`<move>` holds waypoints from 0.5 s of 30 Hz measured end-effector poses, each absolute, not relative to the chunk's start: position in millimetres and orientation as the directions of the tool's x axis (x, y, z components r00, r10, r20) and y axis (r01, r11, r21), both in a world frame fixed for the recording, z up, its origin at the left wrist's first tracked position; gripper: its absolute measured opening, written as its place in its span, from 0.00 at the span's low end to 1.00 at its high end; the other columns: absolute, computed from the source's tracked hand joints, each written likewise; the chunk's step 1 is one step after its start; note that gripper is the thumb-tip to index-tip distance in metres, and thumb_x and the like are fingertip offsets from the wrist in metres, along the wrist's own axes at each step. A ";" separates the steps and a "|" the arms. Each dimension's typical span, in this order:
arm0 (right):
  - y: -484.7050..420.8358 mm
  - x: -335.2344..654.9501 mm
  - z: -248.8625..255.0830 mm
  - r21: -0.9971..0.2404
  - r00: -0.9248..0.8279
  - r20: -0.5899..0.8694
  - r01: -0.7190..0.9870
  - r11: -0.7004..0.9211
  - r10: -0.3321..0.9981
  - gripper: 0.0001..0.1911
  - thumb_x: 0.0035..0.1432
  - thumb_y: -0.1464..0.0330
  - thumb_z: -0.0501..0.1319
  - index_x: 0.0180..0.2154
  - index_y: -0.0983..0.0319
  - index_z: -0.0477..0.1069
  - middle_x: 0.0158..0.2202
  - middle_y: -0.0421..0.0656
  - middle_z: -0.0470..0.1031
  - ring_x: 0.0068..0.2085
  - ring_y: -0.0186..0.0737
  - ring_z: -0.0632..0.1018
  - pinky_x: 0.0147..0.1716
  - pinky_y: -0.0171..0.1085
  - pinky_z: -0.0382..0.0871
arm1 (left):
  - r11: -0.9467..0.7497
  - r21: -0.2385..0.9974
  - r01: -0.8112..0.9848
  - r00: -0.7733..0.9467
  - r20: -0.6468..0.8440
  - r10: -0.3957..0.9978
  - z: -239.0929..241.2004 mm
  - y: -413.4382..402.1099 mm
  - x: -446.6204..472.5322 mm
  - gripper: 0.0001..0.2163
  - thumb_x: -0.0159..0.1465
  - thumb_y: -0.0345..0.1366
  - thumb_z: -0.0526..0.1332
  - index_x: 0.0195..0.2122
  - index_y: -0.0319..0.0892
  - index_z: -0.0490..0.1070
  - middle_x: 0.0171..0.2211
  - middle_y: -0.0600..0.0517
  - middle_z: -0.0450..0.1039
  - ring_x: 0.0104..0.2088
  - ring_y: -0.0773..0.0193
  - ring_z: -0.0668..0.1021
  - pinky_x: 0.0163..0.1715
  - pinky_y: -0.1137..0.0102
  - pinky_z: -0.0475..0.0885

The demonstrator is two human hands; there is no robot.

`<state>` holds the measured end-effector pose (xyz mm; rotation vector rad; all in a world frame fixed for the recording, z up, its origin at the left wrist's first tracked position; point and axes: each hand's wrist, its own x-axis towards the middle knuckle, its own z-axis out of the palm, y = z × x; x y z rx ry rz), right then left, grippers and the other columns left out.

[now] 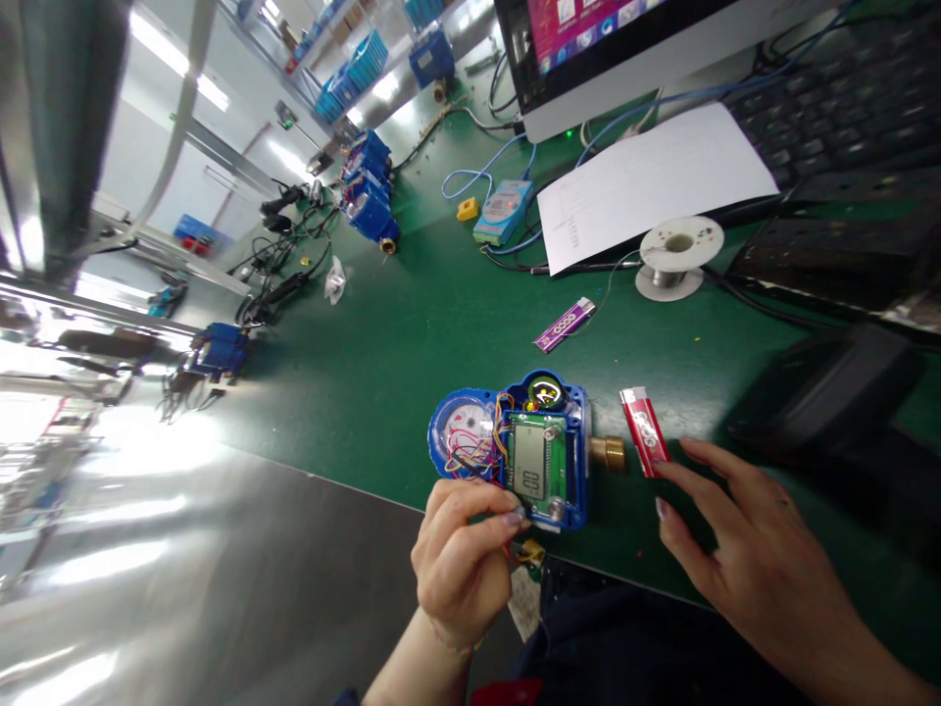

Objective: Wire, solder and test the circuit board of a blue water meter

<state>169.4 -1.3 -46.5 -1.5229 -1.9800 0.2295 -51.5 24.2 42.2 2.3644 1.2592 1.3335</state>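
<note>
An opened blue water meter (515, 446) lies on the green mat near its front edge, its green circuit board with LCD facing up and coloured wires looping over the dial. A brass fitting (608, 454) sticks out on its right. My left hand (463, 559) is closed in a pinch on the thin wires at the meter's lower edge, by a small yellow connector (533, 554). My right hand (742, 549) is spread open, its fingertips at the lower end of a red lighter (645, 431) lying right of the meter.
A purple strip (564, 325), a solder spool (672, 257), a white paper sheet (654, 181), a small blue module (504, 211), a monitor (624, 49) and keyboard (845, 98) lie beyond. More blue meters (368, 191) and cables sit at the back left. A black box (823, 387) stands right.
</note>
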 end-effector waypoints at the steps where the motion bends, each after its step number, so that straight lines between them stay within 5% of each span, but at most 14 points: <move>1: -1.4 169.6 -46.6 -0.487 -0.143 0.368 0.812 0.322 0.919 0.14 0.61 0.67 0.52 0.46 0.67 0.67 0.49 0.55 0.65 0.48 0.52 0.70 0.43 0.47 0.66 | -0.639 0.487 0.595 0.260 0.636 0.726 42.7 24.4 -51.5 0.09 0.54 0.16 0.61 0.31 0.35 0.70 0.32 0.50 0.74 0.32 0.66 0.76 0.31 0.69 0.71; 15: -1.7 170.0 -47.6 -0.482 -0.138 0.376 0.815 0.321 0.916 0.15 0.61 0.67 0.52 0.46 0.67 0.67 0.50 0.55 0.65 0.47 0.52 0.71 0.43 0.47 0.67 | -0.647 0.468 0.602 0.302 0.617 0.727 48.8 26.7 -49.1 0.07 0.57 0.18 0.59 0.29 0.36 0.70 0.30 0.51 0.72 0.31 0.67 0.75 0.30 0.70 0.70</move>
